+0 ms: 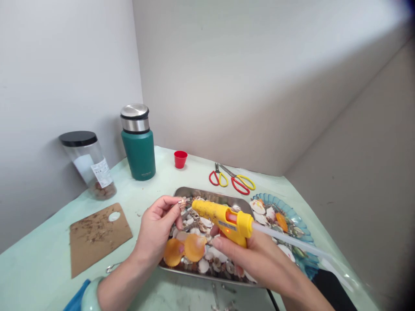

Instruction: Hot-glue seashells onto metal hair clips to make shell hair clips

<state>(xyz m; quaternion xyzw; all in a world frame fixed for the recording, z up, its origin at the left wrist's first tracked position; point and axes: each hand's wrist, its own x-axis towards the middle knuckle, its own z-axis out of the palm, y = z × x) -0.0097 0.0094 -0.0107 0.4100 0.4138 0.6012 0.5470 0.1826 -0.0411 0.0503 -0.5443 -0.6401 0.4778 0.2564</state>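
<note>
Left hand (158, 222): thumb and fingertips pinching a small shell; held over the left part of the metal tray.
Small shell (182, 204): brownish, ridged; above the tray's upper left part, in front of the glue gun's nozzle. Contact with nozzle: cannot tell.
Right hand (256, 259): grasping the glue gun by its handle, above the tray's right part. Trigger finger position: cannot tell.
Glue gun (227, 218): yellow, over the tray, nozzle pointing left; small orange light showing on its side.
Glue stick (288, 237): long, translucent; runs from the gun's rear out past the tray's right side.
Metal tray (214, 193): on the pale green surface (32, 263), filled with mixed shells.
Orange shells (194, 247): two, fan-shaped, lying in the tray's left part.
Blue dish (272, 199): just right of the tray, scalloped rim, holding more shells.
Scissors (241, 183): two pairs, red and yellow handles, behind the tray.
Red cup (180, 160): upright, behind the tray.
Green flask (141, 155): upright, behind and left of the tray.
Clear jar (94, 168): black lid, farther left of the tray.
Brown board (97, 242): left of the tray, dark bits scattered on it.
</note>
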